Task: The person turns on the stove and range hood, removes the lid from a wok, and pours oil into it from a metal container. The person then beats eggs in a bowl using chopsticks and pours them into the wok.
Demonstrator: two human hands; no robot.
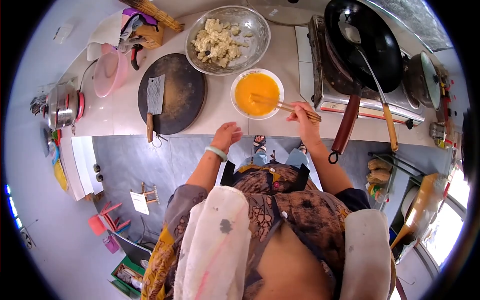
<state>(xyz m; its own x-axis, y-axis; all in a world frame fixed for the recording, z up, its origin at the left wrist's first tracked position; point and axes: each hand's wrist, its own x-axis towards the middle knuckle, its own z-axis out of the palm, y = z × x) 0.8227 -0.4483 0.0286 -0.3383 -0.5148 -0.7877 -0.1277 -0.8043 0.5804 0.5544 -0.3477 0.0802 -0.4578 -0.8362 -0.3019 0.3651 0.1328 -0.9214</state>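
Right hand [305,120] clamped on slim wooden chopsticks [284,105], tips in orange liquid [255,85], round white bowl [250,117]! Left hand [227,136] hovers, fingers loosely unclenched.

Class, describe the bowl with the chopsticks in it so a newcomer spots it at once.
On the pale countertop, find the large metal bowl of pale lumps. Just below it in the picture, between the dark round board and the stove, sits a smaller white bowl. Unlike its neighbours, it contains orange-yellow liquid, with chopsticks in the right hand dipping into it.
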